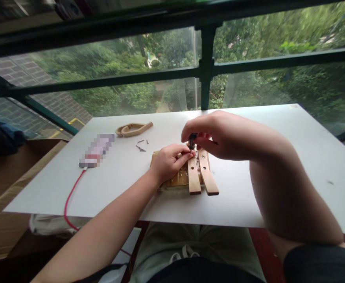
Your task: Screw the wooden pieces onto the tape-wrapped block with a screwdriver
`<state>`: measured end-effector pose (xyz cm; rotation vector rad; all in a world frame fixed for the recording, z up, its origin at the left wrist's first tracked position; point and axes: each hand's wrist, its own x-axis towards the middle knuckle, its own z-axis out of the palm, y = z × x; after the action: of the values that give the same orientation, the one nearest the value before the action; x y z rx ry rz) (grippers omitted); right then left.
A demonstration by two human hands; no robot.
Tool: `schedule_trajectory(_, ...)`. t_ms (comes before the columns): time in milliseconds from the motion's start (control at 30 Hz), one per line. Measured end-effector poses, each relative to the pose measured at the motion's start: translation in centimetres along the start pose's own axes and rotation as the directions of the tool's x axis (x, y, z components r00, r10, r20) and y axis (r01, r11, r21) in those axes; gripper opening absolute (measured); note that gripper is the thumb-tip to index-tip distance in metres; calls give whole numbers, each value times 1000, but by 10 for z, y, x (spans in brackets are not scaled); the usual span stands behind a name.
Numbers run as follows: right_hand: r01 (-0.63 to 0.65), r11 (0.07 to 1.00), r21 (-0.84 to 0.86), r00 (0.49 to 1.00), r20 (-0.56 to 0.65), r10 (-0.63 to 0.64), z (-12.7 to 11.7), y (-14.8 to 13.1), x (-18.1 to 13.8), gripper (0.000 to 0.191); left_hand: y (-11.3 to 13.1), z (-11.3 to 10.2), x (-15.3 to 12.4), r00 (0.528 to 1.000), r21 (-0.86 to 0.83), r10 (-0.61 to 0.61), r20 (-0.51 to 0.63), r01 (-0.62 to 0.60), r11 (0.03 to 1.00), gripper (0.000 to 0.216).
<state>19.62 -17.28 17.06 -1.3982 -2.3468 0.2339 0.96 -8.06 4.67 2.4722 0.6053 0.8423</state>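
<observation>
My right hand (212, 131) is closed round a short screwdriver (192, 139) with a dark handle, held upright and pointing down. My left hand (170, 159) has its thumb and forefinger pinched at the screwdriver's tip, over a pale wooden strip (194, 181). Whatever is between those fingertips is too small and covered to make out. One hole shows in this strip below the fingers. Beside it on the right lies a second wooden strip (209, 179) with dark-centred holes. Both strips rest across a brown wooden block (175, 181), whose top is partly hidden by my left hand.
Several small screws (141, 148) lie loose on the white table (125, 177). Behind them is a bent wooden piece (133, 129). A blurred phone (97, 151) with a red cable (69, 196) lies at left. A cardboard box (13, 188) stands beside the table; a green-framed window (207, 70) is behind.
</observation>
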Motion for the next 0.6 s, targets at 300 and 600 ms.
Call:
schedule_trajectory(300,-56,994,-91,997,-66,50,1,1,2,21,1,-1,1,998,-46,-15,68,18,999,19)
schedule_trajectory(600,-122,982,-147,989,-106,107,4,-1,7,22,4,0,0,998,16,-4,62,3,1000,20)
